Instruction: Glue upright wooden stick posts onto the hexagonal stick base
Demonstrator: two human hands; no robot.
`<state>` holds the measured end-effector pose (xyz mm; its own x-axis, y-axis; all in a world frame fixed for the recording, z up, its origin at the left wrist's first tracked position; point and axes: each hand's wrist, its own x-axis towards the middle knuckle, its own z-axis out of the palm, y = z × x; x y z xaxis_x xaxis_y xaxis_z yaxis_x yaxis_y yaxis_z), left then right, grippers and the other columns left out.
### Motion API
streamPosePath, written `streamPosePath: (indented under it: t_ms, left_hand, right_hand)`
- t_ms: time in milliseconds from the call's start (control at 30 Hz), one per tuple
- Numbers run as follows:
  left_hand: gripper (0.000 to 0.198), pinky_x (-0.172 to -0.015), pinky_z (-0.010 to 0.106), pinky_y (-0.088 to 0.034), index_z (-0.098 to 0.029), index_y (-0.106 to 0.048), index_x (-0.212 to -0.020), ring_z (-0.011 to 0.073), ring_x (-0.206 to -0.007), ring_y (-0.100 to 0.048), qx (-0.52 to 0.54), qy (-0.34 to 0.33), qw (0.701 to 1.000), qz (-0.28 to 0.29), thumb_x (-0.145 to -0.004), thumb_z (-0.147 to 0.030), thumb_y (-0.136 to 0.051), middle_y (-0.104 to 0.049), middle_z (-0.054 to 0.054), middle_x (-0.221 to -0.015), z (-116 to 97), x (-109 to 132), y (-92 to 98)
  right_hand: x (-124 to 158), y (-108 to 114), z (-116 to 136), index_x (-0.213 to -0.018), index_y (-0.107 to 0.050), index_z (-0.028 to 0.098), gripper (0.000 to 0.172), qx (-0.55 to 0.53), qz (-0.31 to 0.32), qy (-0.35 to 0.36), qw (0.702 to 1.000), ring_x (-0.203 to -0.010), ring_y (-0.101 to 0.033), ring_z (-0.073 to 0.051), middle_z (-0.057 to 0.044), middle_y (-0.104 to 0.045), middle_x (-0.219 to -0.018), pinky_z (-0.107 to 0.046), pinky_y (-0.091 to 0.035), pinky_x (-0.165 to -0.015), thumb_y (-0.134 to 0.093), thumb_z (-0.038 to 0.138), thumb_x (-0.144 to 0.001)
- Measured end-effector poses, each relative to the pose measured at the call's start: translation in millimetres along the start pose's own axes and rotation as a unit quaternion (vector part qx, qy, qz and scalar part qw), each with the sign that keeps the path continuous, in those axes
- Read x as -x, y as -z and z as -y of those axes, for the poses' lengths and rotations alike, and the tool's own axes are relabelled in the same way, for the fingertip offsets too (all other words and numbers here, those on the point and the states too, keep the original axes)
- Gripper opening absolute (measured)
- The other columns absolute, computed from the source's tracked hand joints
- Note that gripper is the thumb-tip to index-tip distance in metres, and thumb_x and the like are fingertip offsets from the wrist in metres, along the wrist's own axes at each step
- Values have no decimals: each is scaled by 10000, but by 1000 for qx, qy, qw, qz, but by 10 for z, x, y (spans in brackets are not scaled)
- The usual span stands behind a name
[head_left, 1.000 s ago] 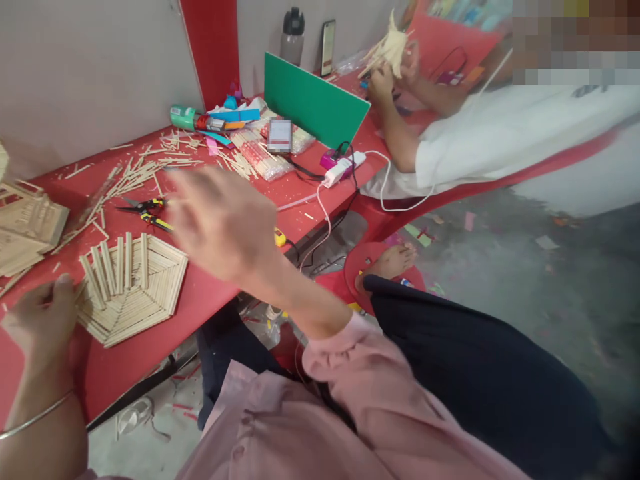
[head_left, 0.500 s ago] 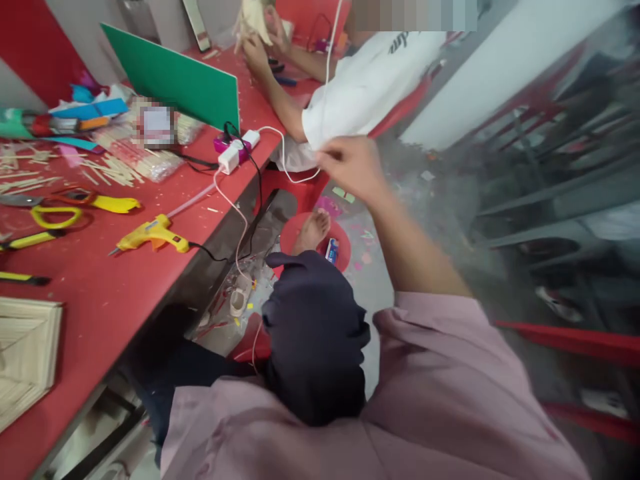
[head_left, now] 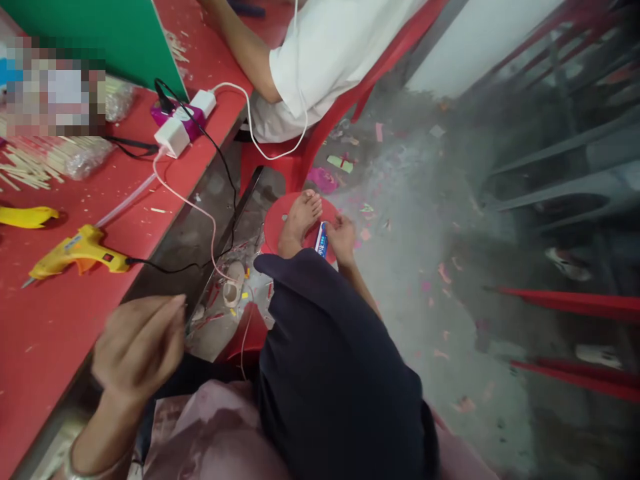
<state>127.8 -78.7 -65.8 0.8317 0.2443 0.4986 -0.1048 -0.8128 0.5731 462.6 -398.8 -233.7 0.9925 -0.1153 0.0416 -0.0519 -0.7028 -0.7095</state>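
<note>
My right hand [head_left: 341, 239] is down at the red stool [head_left: 274, 225], its fingers closed on the end of a blue and white tube or box [head_left: 321, 240]. A bare foot [head_left: 301, 217] rests on the same stool, just left of that item. My left hand [head_left: 140, 347] is raised at the table's front edge, below the yellow glue gun [head_left: 83, 252]. Its fingers are curled together and somewhat blurred; whether they hold anything is hidden.
On the red table [head_left: 65, 320] are a purple power strip [head_left: 187, 123] with white plugs, hanging cables, wooden sticks [head_left: 30, 160] and a green board [head_left: 100, 33]. Another person's arm [head_left: 250, 53] and white sleeve are beyond. Scraps litter the floor.
My right hand has gone down from near the white cable to the item on the stool. My left hand has come into view. The view has shifted, and the table things sit further left.
</note>
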Motion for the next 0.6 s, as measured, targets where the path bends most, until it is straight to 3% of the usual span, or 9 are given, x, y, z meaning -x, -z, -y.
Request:
streamPosePath:
  t_ms: [100, 200, 433, 600]
  left_hand:
    - [312, -723, 318, -554, -229, -719, -1066, 188, -774, -698, -34, -135, 990, 19, -793, -80, -689, -754, 45, -888, -188, -511, -460]
    - [192, -716, 308, -546, -190, -710, -1015, 187, -780, -702, -14, -129, 991, 38, -870, -115, -609, -754, 65, -879, -318, -766, -717]
    - [152, -757, 314, -558, -172, -708, -996, 181, -796, -700, 76, -98, 989, 82, -918, -176, -578, -754, 77, -886, -289, -881, -1171]
    - [166, -772, 318, -555, -164, -703, -1024, 180, -808, -695, 83, -93, 985, 118, -920, -163, -574, -750, 85, -895, -182, -809, -1284]
  right_hand:
    - [123, -61, -173, -1114, -658, 122, 492, 36, 9, -30, 999, -1081, -614, -321, -178, -677, -1081, -494, -470, -961, -641, 451, -749]
    - [120, -84, -245, -1139, -648, 125, 468, 39, 7, -31, 999, -1096, -610, -308, -182, -659, -1115, -484, -464, -971, -584, 453, -811]
    - [-35, -133, -235, -1095, -664, 130, 407, 11, -15, -9, 1000, -987, -636, -261, -146, -687, -1046, -449, -503, -921, -562, 419, -827]
    - [54, -100, -34, -1080, -685, 168, 356, -54, -46, 41, 997, -917, -632, -197, -95, -684, -1021, -377, -519, -888, -492, 383, -871]
